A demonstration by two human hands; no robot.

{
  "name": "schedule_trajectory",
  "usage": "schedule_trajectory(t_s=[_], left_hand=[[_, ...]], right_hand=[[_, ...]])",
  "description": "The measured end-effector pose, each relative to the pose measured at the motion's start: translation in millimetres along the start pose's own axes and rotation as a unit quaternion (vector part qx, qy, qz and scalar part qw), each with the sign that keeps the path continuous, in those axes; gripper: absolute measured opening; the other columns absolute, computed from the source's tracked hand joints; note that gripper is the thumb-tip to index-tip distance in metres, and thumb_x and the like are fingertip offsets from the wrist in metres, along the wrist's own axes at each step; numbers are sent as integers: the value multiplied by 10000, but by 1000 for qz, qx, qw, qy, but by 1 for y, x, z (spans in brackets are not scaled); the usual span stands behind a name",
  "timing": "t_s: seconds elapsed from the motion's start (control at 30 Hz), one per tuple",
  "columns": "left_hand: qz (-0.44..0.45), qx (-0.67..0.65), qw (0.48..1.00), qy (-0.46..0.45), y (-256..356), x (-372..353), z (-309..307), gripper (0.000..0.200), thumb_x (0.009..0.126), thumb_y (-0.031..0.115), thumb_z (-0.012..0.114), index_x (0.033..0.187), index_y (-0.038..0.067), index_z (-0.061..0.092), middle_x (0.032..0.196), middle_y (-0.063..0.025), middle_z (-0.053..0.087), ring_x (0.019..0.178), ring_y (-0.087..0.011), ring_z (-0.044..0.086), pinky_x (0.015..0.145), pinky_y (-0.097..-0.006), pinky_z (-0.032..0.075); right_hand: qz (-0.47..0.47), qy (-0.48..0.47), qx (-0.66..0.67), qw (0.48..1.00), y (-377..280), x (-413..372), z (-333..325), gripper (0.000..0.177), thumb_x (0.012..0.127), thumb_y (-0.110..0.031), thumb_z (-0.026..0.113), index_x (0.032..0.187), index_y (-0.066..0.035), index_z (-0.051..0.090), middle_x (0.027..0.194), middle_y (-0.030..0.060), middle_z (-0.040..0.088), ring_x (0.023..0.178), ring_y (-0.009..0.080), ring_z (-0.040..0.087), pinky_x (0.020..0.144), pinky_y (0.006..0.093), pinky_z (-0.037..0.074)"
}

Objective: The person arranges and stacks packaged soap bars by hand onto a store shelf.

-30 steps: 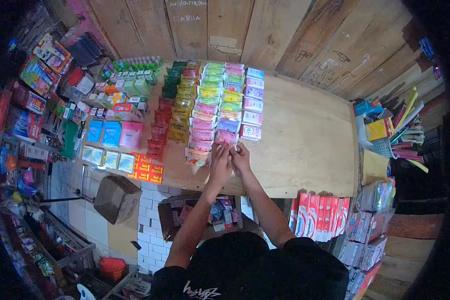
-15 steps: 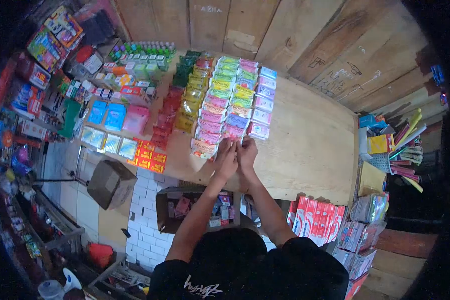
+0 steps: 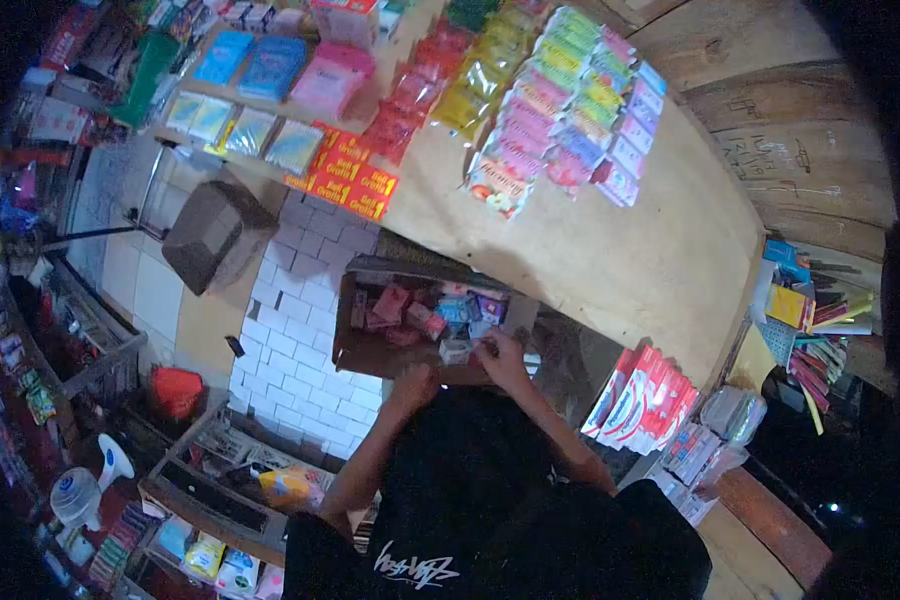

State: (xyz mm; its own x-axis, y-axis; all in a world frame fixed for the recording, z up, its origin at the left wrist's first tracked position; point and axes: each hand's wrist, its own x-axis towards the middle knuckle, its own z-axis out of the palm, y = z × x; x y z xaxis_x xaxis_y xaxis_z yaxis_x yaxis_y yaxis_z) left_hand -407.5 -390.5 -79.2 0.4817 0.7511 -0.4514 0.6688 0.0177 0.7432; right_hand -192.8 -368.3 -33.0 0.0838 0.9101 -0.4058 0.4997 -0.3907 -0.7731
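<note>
While sachet rows (image 3: pixel 560 110) line the table (image 3: pixel 660 260), more packets (image 3: pixel 420 305) wait in the box (image 3: pixel 370 350)
Right hand (image 3: pixel 500 358) pinches one packet (image 3: pixel 457 350); left hand (image 3: pixel 415 385) sits just beside those fingers, grip unclear

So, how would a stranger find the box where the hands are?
Start at the wooden counter. Under its near edge sits a cardboard box, the left hand and right hand at its rim. It is open, full of small packets; the other box, further left, looks shut.

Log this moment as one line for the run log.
left hand: at cardboard box rim | right hand: touching small packet in box | wooden table: sachet rows above box
</note>
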Motion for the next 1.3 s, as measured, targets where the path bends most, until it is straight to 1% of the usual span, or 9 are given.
schedule_trajectory(t_s=[0.2,0.3,0.4,0.53,0.67,0.73,0.93,1.13,1.3], left_hand=[[-65,33,997,-7,-46,41,-14,320,758,178,662,1047,41,633,882,-230,650,830,-408,647,722,-502,516],[-24,102,994,-8,-59,74,-25,315,723,201,670,993,39,650,881,-220,661,833,-383,658,726,-481,534],[-35,168,984,-46,-82,108,-9,460,756,187,634,1183,46,539,1090,-225,588,999,-382,609,812,-474,515],[36,187,981,39,-95,108,-24,602,818,98,564,1390,29,389,1384,-222,435,1210,-402,483,991,-477,432],[42,185,981,51,-122,109,-39,589,829,104,553,1390,29,390,1392,-218,428,1221,-391,473,1002,-468,419],[29,187,981,40,-126,103,-48,582,835,107,547,1390,29,391,1396,-216,424,1227,-386,468,1008,-464,413],[-17,179,984,-5,-133,59,-59,563,851,116,531,1389,28,392,1408,-211,412,1244,-370,452,1026,-452,393],[-34,172,984,-38,-133,55,-47,544,868,125,515,1389,28,394,1420,-205,401,1261,-355,437,1043,-439,374],[-18,167,985,-44,-140,103,-32,529,881,132,501,1389,28,396,1430,-201,391,1275,-342,424,1058,-428,358]], right_hand=[[-18,-82,-155,984,56,31,87,268,886,-179,580,1108,-29,600,1073,194,638,981,290,633,798,409,506],[166,-52,120,977,171,51,183,378,944,-247,471,1256,-45,536,1231,234,569,1110,342,576,864,455,484],[93,15,50,994,193,68,229,422,965,-279,403,1301,-47,511,1262,256,544,1056,381,588,824,478,496],[77,0,-264,962,112,78,207,269,912,-156,442,1091,-15,585,841,162,669,698,356,644,527,481,489],[-47,-40,-357,932,72,64,185,376,835,-127,555,1195,-23,531,995,194,640,787,389,653,626,500,523],[86,-223,-339,910,44,60,162,487,778,-104,619,1244,-26,503,1139,229,589,866,404,646,717,514,531],[-21,-114,-224,968,-25,9,120,534,673,-35,666,1188,6,529,1273,229,497,1021,408,585,893,501,485],[-124,-129,-298,938,-25,8,140,567,658,-22,646,1211,10,522,1285,214,492,1178,389,483,985,497,413],[-64,-152,-283,945,-31,2,117,497,680,-33,647,1169,-30,559,1272,206,498,1204,391,460,1001,498,393]])
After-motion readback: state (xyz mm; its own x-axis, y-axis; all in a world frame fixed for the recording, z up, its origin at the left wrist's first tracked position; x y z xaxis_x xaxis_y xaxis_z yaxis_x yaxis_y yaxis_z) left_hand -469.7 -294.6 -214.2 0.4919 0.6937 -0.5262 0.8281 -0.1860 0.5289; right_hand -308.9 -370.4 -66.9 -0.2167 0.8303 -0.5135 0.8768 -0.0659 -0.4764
